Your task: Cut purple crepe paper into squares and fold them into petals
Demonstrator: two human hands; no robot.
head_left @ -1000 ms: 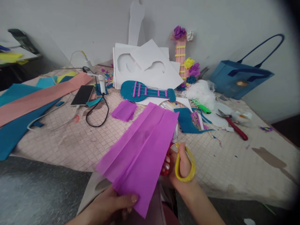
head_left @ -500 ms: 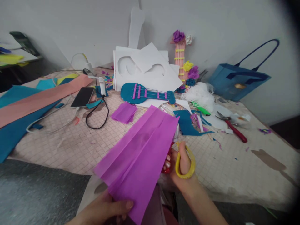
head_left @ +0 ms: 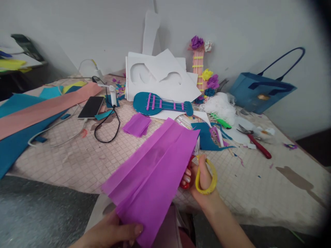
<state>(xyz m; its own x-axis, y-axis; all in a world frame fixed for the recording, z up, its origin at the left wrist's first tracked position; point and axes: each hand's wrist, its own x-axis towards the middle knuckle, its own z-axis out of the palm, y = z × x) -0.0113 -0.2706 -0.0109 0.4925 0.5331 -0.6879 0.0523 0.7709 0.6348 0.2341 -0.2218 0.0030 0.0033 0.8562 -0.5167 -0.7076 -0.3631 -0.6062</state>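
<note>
My left hand [head_left: 117, 230] pinches the near end of a long sheet of purple crepe paper [head_left: 157, 175], its thumb on top. The paper is creased lengthwise and slants away over the table's front edge. In my right hand [head_left: 198, 179] are scissors [head_left: 210, 179] with one yellow and one red handle loop, thumb through the yellow one. The purple sheet hides the blades. Beyond it lie a small stack of purple paper pieces [head_left: 137, 124] and a teal toy guitar [head_left: 148, 103] with purple strips across its strings.
White foam boards [head_left: 162, 82] and a pink flowered guitar [head_left: 198, 69] lean at the wall. A blue bag [head_left: 261, 91], white shreds [head_left: 222, 106] and red-handled pruners [head_left: 258, 144] are right. A phone [head_left: 91, 107], cables and coloured paper strips [head_left: 46, 106] lie left.
My left hand and the near end of the purple paper have shifted slightly left and down. My right hand with the scissors has moved slightly right.
</note>
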